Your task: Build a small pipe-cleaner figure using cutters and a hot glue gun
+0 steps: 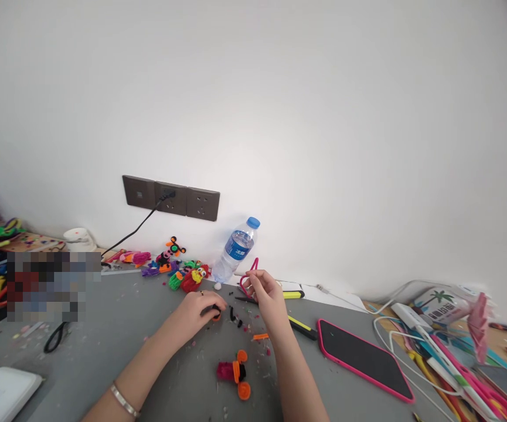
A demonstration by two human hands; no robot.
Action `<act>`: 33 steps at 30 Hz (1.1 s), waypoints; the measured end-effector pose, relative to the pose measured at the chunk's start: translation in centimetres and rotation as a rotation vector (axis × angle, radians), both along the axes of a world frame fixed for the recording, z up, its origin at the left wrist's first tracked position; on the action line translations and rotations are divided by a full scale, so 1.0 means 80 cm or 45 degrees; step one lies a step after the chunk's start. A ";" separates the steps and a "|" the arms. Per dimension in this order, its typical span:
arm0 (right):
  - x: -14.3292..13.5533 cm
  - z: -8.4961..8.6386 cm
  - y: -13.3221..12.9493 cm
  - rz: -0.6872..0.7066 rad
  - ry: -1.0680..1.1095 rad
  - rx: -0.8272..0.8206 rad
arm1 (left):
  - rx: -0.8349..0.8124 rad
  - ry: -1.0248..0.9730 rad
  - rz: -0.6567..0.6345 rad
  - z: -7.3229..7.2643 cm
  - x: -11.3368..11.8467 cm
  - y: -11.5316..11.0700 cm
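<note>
My right hand (265, 288) pinches a bent pink pipe cleaner (243, 283) that rises in a loop above the fingertips. My left hand (199, 312) is closed on a small black and orange piece (217, 315), mostly hidden by the fingers. Nearer to me on the grey mat lies a small fuzzy figure (237, 371) with a magenta body, an orange band, a black part and two orange discs. A short orange strip (261, 336) and black bits of pipe cleaner (234, 316) lie between my hands.
Behind my hands, a water bottle (238, 249) leans at the wall beside several fuzzy figures (195, 278). Right are yellow-and-black tools (302, 328), a pink-cased phone (363, 358) and white cable (389, 334). A white box (4, 394) lies front left; a black cord (136, 230) runs from the socket.
</note>
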State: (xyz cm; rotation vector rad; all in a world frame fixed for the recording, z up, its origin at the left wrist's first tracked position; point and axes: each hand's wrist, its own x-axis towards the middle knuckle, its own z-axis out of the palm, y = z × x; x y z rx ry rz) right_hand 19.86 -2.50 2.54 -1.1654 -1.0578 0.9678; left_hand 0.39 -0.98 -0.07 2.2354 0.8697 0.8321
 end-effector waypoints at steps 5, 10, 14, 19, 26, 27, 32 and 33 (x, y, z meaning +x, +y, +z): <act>-0.004 -0.010 0.003 0.022 -0.030 0.009 | 0.091 0.038 -0.030 0.004 0.001 -0.003; -0.003 -0.014 0.004 0.021 -0.014 0.038 | 0.045 0.062 -0.034 0.010 0.001 -0.005; -0.001 -0.009 0.003 0.018 0.002 0.033 | -0.043 0.077 -0.025 0.014 0.001 -0.005; -0.002 -0.006 0.003 0.007 0.001 0.045 | -0.078 0.070 -0.003 0.009 0.001 -0.003; -0.001 -0.004 -0.001 -0.002 -0.008 0.028 | -0.261 -0.166 0.101 0.010 -0.003 -0.003; 0.000 -0.004 -0.001 -0.002 0.002 0.026 | -0.322 -0.244 0.143 0.013 -0.003 -0.002; 0.004 -0.006 0.002 -0.006 0.062 0.010 | -0.814 -0.721 0.339 0.027 -0.001 -0.004; 0.004 -0.006 0.003 -0.008 0.068 0.011 | -0.928 -0.789 0.343 0.028 -0.001 -0.005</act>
